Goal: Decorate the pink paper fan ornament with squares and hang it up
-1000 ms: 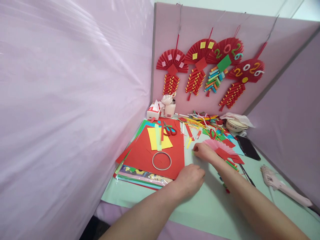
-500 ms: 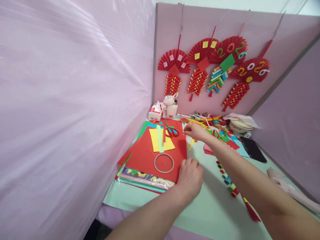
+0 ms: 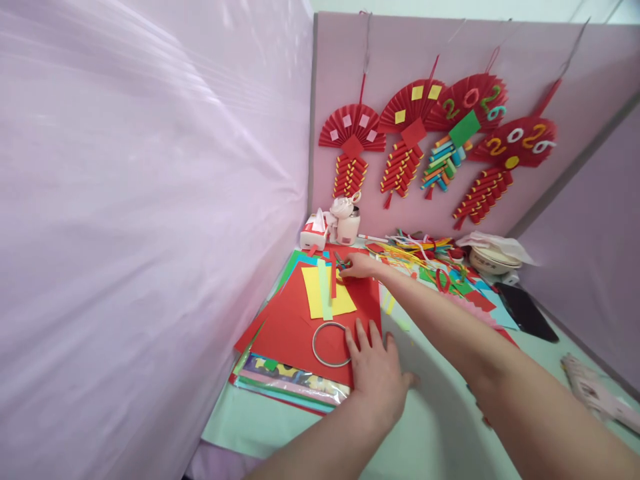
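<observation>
The two hands are well apart. The right hand [image 3: 356, 265] is at the scissors [image 3: 341, 263], near the far edge of the red paper sheet [image 3: 285, 330]; its fingers hide the handles, so I cannot tell whether they have closed on them. The left hand [image 3: 379, 373] lies splayed over the sheet's right edge, fingertips at the thin ring [image 3: 313, 343]. Yellow paper [image 3: 312, 293] lies left of the scissors, under a pale green strip [image 3: 325, 293].
</observation>
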A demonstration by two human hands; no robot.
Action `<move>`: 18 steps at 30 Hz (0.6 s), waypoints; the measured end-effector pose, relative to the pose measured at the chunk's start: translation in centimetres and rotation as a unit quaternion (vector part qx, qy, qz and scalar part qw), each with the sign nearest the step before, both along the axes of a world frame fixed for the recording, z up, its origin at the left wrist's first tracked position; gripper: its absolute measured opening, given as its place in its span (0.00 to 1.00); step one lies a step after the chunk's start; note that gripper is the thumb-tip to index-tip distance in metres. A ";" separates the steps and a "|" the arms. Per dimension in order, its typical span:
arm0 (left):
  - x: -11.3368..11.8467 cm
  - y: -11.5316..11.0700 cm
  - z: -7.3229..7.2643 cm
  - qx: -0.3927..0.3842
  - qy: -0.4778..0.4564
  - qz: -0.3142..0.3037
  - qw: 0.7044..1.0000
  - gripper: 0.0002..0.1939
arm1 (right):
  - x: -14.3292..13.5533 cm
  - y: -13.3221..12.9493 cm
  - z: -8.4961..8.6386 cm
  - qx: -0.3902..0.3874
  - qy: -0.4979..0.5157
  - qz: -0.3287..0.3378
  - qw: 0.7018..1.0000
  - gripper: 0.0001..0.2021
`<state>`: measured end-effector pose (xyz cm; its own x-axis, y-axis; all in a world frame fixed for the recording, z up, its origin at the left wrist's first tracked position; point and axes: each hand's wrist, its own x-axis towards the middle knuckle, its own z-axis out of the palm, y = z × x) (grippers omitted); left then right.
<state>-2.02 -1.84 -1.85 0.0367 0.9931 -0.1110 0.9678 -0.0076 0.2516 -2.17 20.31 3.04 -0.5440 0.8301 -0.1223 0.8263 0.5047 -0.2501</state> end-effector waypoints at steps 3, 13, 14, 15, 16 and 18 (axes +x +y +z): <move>0.1 0.1 -0.1 -0.009 0.007 0.003 1.000 0.39 | -0.4 0.2 -0.2 -0.010 -0.013 0.007 1.000 0.17; 0.2 0.3 -1.3 0.038 -0.011 0.006 0.999 0.41 | 0.0 1.7 -1.7 0.050 -0.028 -0.021 0.998 0.16; 0.2 0.3 -1.3 0.041 -0.013 0.007 0.999 0.41 | 0.1 1.8 -1.8 0.060 -0.027 -0.024 0.998 0.15; 0.2 0.3 -1.3 0.040 -0.016 0.008 0.999 0.41 | 0.2 2.0 -1.9 0.069 -0.026 -0.026 0.997 0.14; 0.2 0.2 -1.3 0.039 -0.018 0.009 0.999 0.41 | 0.3 2.1 -2.0 0.076 -0.025 -0.026 0.996 0.12; 0.3 0.2 -1.3 0.035 -0.020 0.012 0.999 0.41 | 0.7 2.1 -2.0 0.088 -0.022 -0.023 0.996 0.10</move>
